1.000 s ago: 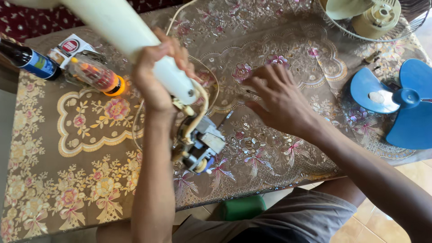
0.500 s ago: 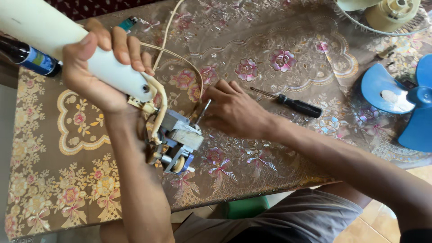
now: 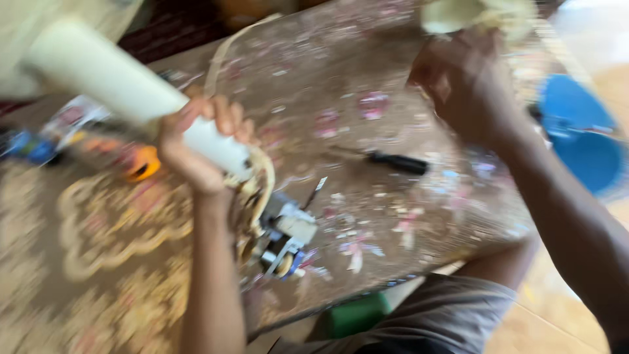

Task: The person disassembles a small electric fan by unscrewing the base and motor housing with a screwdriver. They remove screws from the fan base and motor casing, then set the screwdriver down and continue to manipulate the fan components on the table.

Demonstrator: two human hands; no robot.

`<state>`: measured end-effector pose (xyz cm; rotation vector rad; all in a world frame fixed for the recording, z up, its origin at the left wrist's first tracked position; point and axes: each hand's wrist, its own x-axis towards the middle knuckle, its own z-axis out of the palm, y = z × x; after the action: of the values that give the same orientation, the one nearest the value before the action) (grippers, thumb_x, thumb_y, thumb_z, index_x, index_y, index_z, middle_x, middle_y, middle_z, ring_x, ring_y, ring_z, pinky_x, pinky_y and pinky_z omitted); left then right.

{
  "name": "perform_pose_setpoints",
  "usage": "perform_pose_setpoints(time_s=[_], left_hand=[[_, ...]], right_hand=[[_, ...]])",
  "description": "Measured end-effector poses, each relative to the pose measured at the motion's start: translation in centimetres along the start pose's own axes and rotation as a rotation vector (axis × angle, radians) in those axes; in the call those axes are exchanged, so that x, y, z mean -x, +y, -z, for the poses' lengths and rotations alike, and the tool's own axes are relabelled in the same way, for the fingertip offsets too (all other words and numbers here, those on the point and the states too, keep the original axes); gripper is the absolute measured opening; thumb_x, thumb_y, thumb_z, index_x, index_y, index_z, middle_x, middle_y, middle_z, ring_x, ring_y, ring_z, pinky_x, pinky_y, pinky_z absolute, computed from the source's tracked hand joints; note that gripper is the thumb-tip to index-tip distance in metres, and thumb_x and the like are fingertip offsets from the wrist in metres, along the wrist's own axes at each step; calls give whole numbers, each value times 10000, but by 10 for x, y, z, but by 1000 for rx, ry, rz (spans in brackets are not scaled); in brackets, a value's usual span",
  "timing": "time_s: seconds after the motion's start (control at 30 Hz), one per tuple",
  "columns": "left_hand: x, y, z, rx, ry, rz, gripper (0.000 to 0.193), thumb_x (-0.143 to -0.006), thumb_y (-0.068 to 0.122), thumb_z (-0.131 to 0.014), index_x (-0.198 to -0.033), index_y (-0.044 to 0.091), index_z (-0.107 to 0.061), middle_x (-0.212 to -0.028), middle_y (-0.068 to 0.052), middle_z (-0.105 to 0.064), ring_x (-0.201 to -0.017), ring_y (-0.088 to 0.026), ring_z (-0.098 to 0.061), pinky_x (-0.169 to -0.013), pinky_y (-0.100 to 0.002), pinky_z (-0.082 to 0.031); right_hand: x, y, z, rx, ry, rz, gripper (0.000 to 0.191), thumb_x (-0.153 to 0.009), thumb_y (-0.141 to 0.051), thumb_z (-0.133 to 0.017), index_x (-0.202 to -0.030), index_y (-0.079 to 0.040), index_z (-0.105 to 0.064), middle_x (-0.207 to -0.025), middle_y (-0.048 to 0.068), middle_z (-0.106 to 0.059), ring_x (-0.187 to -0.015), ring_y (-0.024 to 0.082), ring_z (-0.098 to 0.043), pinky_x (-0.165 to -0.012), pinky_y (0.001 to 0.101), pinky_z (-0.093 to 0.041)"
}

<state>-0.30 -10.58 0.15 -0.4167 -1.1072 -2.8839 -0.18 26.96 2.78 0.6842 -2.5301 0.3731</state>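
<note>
The frame is blurred by motion. My left hand [image 3: 196, 147] grips a cream plastic tube [image 3: 118, 85] near its lower end. From that end, wires run to a small metal switch assembly [image 3: 285, 239] lying on the table. My right hand [image 3: 465, 82] is raised at the upper right, close to a cream fan part [image 3: 472, 16]. Whether it holds that part is not visible through the blur. A black-handled screwdriver [image 3: 393, 162] lies on the floral tablecloth [image 3: 98, 262] between the two hands.
A blue fan blade [image 3: 580, 137] lies at the right edge of the table. An orange roll of tape [image 3: 141, 164] and a blue-capped object [image 3: 26, 145] sit at the left. A green object [image 3: 357, 314] shows below the table's front edge.
My right hand has lifted off the switch assembly and moved up to the right, toward the cream fan part. The screwdriver stays on the table. The view has shifted.
</note>
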Motion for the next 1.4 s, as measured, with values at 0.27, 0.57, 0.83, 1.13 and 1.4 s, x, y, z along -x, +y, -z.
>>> perform_pose_setpoints(time_s=[0.27,0.57,0.83,1.13,1.4], left_hand=[[10,-44,-30,-99,71,88,247,-918,322,-589,-883,113,-462,-706,-56,-442,-667,-203,-430,-683,-375,-414],[14,-43,-30,-76,39,120,276,-932,337,-595,-862,107,-460,-699,-58,-450,-653,-204,-449,-705,-400,-433],[7,-46,-11,21,107,121,234,-929,295,-584,-871,81,-512,-748,-82,-490,-683,-227,-495,-659,-383,-457],[3,-14,1,-9,106,75,170,-915,174,-624,-860,70,-501,-706,-58,-496,-615,-183,-508,-585,-373,-481],[3,-2,0,-135,237,207,198,-851,214,-667,-834,67,-536,-628,-74,-538,-509,-192,-564,-501,-376,-527]], right_hand=[[39,142,85,160,-45,-321,229,-857,22,-695,-948,-173,-773,-924,9,-748,-840,184,-715,-755,359,-528],[53,114,54,312,-118,-449,129,-850,-156,-813,-966,-206,-789,-930,52,-756,-950,285,-663,-904,502,-385],[48,-120,-14,-754,70,-264,935,-812,-230,-858,-1532,43,-328,-1432,227,-533,-1323,352,-554,-1085,395,-504],[-14,-230,-41,-578,-436,-311,889,-691,-535,-746,-1300,28,-425,-634,94,-673,-488,282,-667,-484,428,-548],[-8,-218,-44,-396,-580,-288,778,-610,-501,-763,-1169,-49,-465,-499,95,-595,-365,266,-566,-405,458,-464]])
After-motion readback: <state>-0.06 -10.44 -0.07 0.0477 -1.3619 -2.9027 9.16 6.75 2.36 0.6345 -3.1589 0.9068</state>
